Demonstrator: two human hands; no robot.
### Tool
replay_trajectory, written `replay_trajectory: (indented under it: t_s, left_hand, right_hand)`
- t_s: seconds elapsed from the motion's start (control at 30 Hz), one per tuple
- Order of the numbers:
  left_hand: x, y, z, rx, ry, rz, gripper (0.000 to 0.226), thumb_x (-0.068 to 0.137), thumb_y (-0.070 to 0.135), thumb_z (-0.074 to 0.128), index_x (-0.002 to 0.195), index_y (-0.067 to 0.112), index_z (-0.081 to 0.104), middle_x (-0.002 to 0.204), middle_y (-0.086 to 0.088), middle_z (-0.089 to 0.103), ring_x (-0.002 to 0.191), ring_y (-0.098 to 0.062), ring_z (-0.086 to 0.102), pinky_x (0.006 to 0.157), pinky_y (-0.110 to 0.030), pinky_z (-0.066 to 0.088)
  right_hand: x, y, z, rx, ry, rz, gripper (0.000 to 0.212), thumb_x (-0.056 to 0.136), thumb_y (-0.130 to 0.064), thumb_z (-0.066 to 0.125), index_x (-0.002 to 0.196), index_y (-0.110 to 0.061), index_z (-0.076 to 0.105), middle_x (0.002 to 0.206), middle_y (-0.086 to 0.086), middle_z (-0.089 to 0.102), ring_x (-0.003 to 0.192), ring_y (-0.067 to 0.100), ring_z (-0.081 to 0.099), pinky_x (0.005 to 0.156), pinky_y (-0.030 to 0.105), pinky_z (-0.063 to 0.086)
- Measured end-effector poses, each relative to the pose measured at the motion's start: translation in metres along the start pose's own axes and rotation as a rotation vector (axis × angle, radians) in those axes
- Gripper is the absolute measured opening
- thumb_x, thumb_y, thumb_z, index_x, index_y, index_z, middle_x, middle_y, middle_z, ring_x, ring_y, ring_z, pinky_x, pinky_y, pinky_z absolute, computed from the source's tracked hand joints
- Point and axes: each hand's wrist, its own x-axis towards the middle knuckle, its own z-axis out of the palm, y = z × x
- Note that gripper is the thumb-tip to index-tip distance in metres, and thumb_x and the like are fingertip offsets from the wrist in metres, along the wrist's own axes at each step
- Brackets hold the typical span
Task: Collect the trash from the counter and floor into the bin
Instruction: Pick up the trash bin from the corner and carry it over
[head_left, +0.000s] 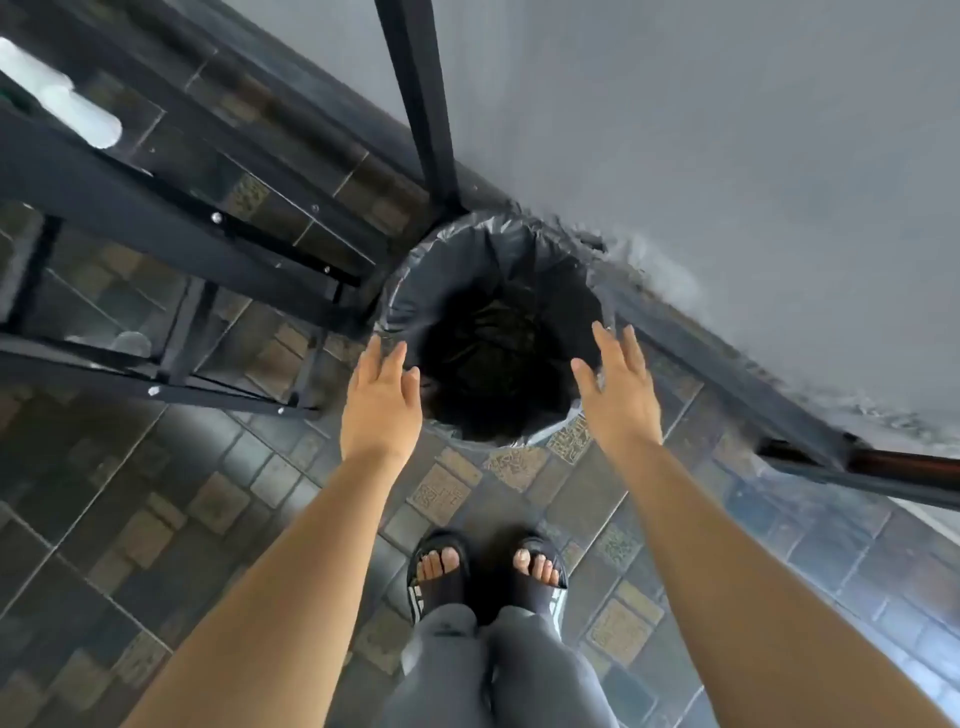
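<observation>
A round bin (467, 249) lined with a dark plastic bag stands on the tiled floor against a grey wall, seen from straight above. Its inside is dark and I cannot make out what lies in it. My left hand (382, 405) hovers at the bin's near left rim, fingers spread, holding nothing. My right hand (618, 389) hovers at the near right rim, also spread and empty. No piece of trash shows on the floor around the bin.
A black metal-framed stand with glass shelves (171, 249) stands left of the bin, touching its rim. White plastic cups (78, 111) lie on it at top left. A black post (421, 98) rises behind the bin. My sandalled feet (485, 571) stand just before it.
</observation>
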Motion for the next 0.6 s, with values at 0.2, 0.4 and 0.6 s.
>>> replay_trajectory:
  t_s: [0.2, 0.4, 0.6]
  left_hand:
    - [0.035, -0.013, 0.031, -0.188, 0.045, -0.142, 0.043, 0.103, 0.039, 0.041, 0.146, 0.034, 0.044, 0.164, 0.001, 0.012, 0.138, -0.010, 0.033, 0.097, -0.019, 0.030]
    - [0.063, -0.009, 0.044, -0.377, 0.076, -0.145, 0.041, 0.101, 0.040, 0.047, 0.142, 0.042, 0.046, 0.159, 0.002, 0.029, 0.150, -0.010, 0.010, 0.102, -0.021, 0.021]
    - [0.047, 0.002, 0.037, -0.450, 0.137, -0.232, 0.043, 0.099, 0.041, 0.051, 0.142, 0.043, 0.047, 0.158, 0.006, 0.032, 0.149, -0.011, 0.013, 0.116, -0.034, 0.019]
  right_hand:
    - [0.051, 0.022, 0.036, 0.018, 0.047, 0.011, 0.053, 0.100, -0.051, 0.042, 0.150, -0.047, 0.025, 0.164, -0.004, 0.005, 0.148, 0.026, 0.020, 0.108, 0.052, 0.040]
    - [0.073, 0.025, 0.052, 0.249, 0.115, 0.001, 0.048, 0.099, -0.045, 0.048, 0.145, -0.047, 0.036, 0.158, 0.000, 0.028, 0.143, 0.021, 0.032, 0.111, 0.042, 0.035]
    - [0.054, 0.021, 0.045, 0.339, 0.121, 0.085, 0.050, 0.097, -0.045, 0.052, 0.144, -0.051, 0.036, 0.157, -0.001, 0.031, 0.144, 0.021, 0.031, 0.115, 0.043, 0.032]
